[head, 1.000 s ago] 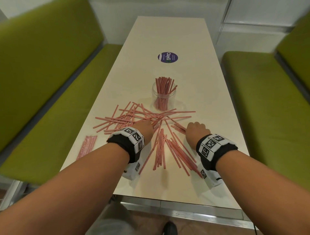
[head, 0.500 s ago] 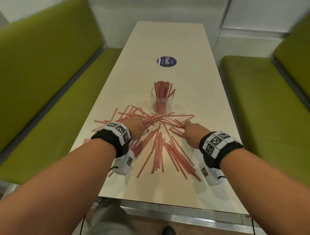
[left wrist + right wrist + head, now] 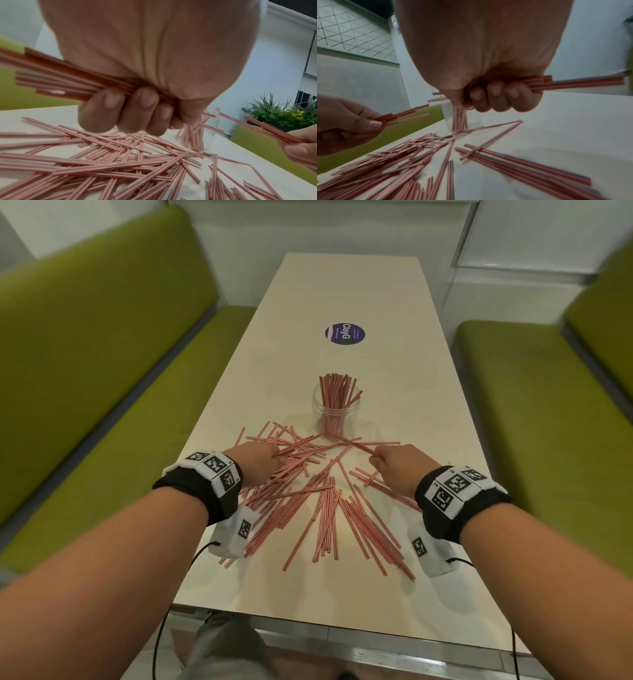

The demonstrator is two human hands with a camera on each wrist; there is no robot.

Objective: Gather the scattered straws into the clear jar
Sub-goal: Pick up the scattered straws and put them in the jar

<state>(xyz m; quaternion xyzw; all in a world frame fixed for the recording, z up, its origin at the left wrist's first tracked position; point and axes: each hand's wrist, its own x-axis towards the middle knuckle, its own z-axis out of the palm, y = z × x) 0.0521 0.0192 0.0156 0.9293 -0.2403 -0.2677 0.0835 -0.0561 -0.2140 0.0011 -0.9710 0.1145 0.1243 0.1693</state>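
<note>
With fists full: straws (image 3: 318, 508) (both hands).

Round purple sticker (image 3: 345, 334) on the table (image 3: 394, 392), white word "ClayG" legible, smaller print around it too small to read

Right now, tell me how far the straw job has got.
Done: the clear jar stands upright with a bunch of straws in it. In hand: the left hand grips a bundle of straws in curled fingers, and the right hand grips another bundle, both above the table. Left: the scattered straws, a large heap, lie crisscrossed in front of the jar.
</note>
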